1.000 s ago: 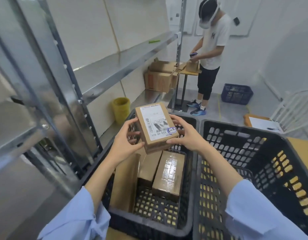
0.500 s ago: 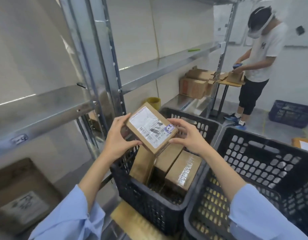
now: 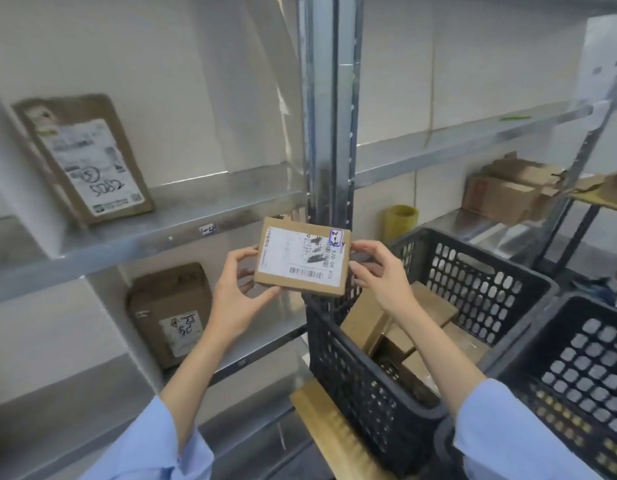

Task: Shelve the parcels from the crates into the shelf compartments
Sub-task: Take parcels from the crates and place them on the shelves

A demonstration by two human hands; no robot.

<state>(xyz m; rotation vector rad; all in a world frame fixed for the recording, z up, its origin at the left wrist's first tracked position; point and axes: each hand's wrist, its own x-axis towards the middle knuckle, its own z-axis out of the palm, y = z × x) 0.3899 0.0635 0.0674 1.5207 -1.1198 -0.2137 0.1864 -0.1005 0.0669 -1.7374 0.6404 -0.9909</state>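
Note:
I hold a small brown cardboard parcel (image 3: 301, 258) with a white shipping label, flat side toward me, in front of the metal shelf upright (image 3: 329, 109). My left hand (image 3: 239, 289) grips its left edge and my right hand (image 3: 379, 271) grips its right edge. The parcel hangs just above the near corner of a black plastic crate (image 3: 355, 375), in which several more brown parcels (image 3: 369, 323) lie. On the metal shelf (image 3: 182, 223) to the left, one labelled parcel (image 3: 83, 157) leans against the wall, and another (image 3: 170, 313) stands in the compartment below.
A second black crate (image 3: 577, 375) stands at the right. A yellow bin (image 3: 400, 220) and open cardboard boxes (image 3: 507, 192) sit on the lower shelf further right. A wooden board (image 3: 327, 427) lies under the crates.
My view has swung left toward the shelf. Both hands carried the parcel left, off the crate's middle, and turned it so its label faces me squarely. The other person has left the view.

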